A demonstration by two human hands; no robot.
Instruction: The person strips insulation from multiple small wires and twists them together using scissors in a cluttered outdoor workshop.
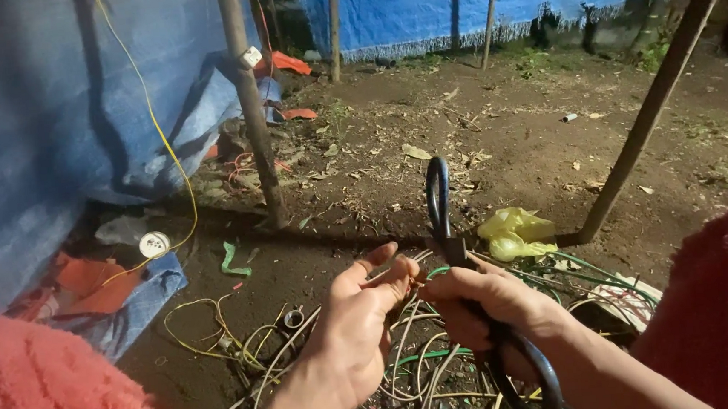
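My right hand (495, 306) grips a pair of black scissors (453, 249) at their pivot; one handle loop points up and the other hangs below my wrist. My left hand (360, 329) is just left of it, fingers pinching a thin pale wire (404, 283) close to the scissors. Both hands hover over a tangle of white, yellow and green wires (306, 354) lying on the dirt. Pink fuzzy sleeves (44, 389) cover both my arms.
Blue tarpaulin (42, 124) hangs at the left and back. Wooden poles (250, 101) and a slanted pole (648, 108) stand in the soil. A yellow cable (163, 142) runs down to a white round fitting (154, 243). A yellow plastic bag (513, 232) lies behind the scissors.
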